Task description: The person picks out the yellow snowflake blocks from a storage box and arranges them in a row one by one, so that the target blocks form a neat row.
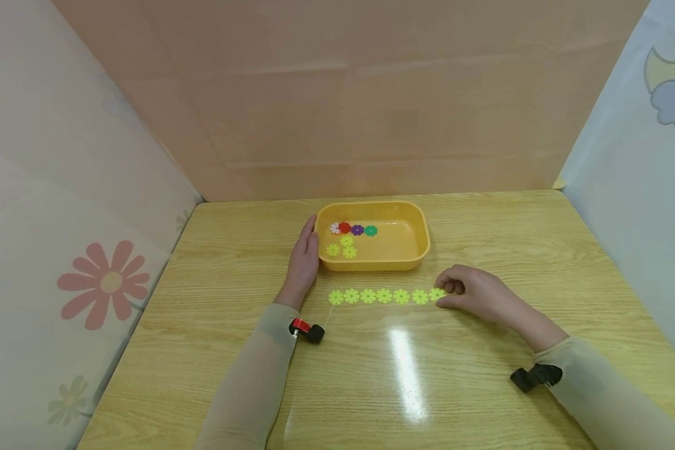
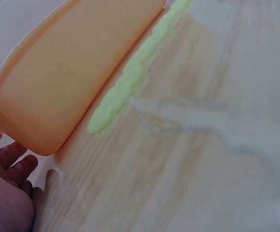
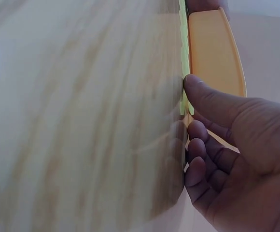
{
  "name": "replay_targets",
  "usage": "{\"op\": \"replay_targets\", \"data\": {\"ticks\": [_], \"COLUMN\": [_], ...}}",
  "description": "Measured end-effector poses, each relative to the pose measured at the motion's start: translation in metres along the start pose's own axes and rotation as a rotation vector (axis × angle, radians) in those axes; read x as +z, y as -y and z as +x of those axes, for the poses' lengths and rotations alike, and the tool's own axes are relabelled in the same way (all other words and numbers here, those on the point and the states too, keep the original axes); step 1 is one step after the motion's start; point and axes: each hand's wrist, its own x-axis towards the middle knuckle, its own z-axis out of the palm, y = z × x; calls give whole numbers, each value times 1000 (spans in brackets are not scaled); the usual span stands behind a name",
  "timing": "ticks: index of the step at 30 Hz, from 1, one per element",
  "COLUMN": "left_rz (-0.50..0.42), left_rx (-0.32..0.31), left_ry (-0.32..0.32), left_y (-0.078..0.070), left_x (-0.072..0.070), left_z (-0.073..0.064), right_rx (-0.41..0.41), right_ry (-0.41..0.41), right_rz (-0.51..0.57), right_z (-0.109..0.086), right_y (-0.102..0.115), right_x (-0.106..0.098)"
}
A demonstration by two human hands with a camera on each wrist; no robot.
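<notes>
A row of several yellow-green snowflake discs (image 1: 384, 295) runs left to right across the table, edges meeting. At its right end, my right hand (image 1: 480, 297) pinches the last snowflake disc (image 1: 437, 294) between thumb and forefinger, while the other fingers curl in beneath the palm in the right wrist view. Behind the row stands an orange-yellow plastic basin (image 1: 379, 266). My left hand (image 1: 304, 265) lies along the basin's left side, fingers extended against the outer wall. Inside the basin are white, red, purple (image 1: 357, 230) and green (image 1: 370, 230) discs, plus 3 loose yellow-green ones (image 1: 346, 240).
The wooden table (image 1: 214, 275) is bounded by a pinkish-brown panel (image 1: 343, 112) behind and pale printed walls at both sides. Each wrist carries a black camera mount; the left one (image 1: 314, 334) is close to the row's left end.
</notes>
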Motion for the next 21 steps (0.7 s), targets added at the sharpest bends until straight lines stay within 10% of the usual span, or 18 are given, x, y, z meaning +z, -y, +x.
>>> {"op": "replay_targets", "data": {"ticks": [21], "left_rz": [-3], "left_rx": [-20], "left_ry": [0], "left_y": [-3], "left_x": [1], "left_z": [0], "right_rx": [-11], "right_ry": [-1], "right_rz": [13], "right_z": [2], "right_y": [2], "right_x": [0]}}
